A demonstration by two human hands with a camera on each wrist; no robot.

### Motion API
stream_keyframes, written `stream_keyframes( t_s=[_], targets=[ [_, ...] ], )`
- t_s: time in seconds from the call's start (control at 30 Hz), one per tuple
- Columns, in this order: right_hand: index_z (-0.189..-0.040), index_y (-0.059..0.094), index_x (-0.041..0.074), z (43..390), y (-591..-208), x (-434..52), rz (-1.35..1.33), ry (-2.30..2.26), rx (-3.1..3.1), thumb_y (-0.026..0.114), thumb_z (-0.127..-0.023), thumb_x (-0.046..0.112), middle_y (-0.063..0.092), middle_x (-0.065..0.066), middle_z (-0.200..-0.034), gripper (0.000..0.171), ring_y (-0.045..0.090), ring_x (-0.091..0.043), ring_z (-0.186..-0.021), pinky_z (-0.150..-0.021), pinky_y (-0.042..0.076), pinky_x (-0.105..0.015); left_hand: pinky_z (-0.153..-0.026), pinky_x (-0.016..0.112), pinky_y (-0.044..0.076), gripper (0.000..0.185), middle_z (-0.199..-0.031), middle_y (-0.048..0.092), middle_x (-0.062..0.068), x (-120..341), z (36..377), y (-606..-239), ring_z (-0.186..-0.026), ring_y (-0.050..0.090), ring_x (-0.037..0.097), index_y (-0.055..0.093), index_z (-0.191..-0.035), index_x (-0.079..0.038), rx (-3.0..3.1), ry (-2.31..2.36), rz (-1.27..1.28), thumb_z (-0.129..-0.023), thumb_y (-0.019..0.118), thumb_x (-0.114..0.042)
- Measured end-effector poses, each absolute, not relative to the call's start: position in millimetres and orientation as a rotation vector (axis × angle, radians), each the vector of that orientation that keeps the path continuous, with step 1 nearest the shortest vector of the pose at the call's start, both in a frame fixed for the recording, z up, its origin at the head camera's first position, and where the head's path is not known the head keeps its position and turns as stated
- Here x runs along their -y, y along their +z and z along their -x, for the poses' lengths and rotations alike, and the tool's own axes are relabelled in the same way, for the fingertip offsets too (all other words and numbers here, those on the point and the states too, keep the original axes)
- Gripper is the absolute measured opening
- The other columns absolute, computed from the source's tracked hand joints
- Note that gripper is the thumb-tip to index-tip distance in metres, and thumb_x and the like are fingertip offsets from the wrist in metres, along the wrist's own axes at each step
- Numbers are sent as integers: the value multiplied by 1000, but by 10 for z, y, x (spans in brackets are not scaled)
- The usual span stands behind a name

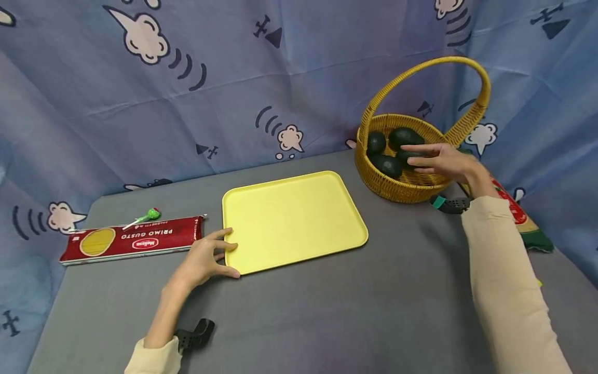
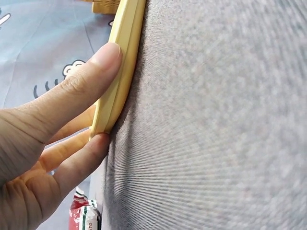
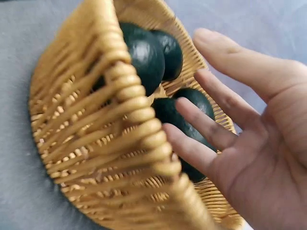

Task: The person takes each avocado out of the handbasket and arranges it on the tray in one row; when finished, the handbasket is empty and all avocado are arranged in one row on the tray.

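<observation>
A yellow tray [image 1: 294, 221] lies flat on the grey table. At its near left corner my left hand [image 1: 205, 259] holds the rim, thumb on the near edge and fingers along the left edge; the left wrist view shows the thumb [image 2: 108, 57] against the rim. Over the wicker basket [image 1: 397, 192] at the back right reaches my right hand [image 1: 446, 162], its fingers extended and spread. Several dark green avocados [image 1: 388, 166] sit inside, partly covered by this hand in the head view. In the right wrist view, fingertips overlap an avocado [image 3: 168, 112], with nothing gripped.
A red spaghetti pack [image 1: 154, 236] lies at the left, with a green lollipop [image 1: 151, 213] by its upper edge. The basket's tall handle [image 1: 434, 59] arches above it. Behind the right forearm is a red and green bag [image 1: 534, 234]. A patterned blue curtain [image 1: 233, 104] backs the table.
</observation>
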State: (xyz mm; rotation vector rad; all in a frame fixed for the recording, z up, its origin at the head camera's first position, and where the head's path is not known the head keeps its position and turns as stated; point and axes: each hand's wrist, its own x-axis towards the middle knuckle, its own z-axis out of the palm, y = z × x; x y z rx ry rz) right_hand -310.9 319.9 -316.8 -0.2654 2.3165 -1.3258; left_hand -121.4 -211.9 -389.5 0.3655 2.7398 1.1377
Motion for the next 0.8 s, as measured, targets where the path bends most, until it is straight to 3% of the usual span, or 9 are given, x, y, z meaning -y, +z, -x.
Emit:
stream_keyframes(
  t_s=[0.1, 0.27, 0.43, 0.8],
  targets=[
    [-151, 33, 19, 3235, -3212, -3191, 274, -1310, -2251, 57, -98, 18, 15, -14, -158, 59, 46, -10, -125, -109, 36, -49, -87, 37, 54, 60, -143, 41, 26, 2141, 1215, -3906, -126, 45, 42, 65, -113, 13, -2712, 1192, -370, -63, 89, -10],
    [-150, 35, 18, 3403, -3245, -3152, 325, -1273, -2161, 58, -97, 13, 10, -12, -160, 58, 23, -32, -142, -109, 34, -52, -89, 36, 53, 57, -143, 41, 26, 2176, 1241, -3920, -124, 48, 42, 66, -112, 13, -2690, 1251, -413, -64, 88, -8],
    [-151, 27, 9, 3530, -3273, -3074, 364, -1212, -2063, 55, -99, 14, 3, -10, -161, 60, 9, -34, -145, -110, 31, -55, -88, 36, 53, 57, -143, 41, 26, 2187, 1250, -3898, -124, 48, 41, 66, -112, 12, -2691, 1233, -413, -64, 88, -9],
    [-153, 20, 12, 3688, -3283, -2984, 270, -1210, -1934, 51, -101, 17, -9, -8, -160, 61, -5, -33, -145, -112, 19, -63, -91, 36, 52, 57, -143, 42, 25, 2162, 1267, -3895, -128, 43, 42, 66, -112, 12, -2699, 1209, -358, -63, 88, -7]
  ],
)
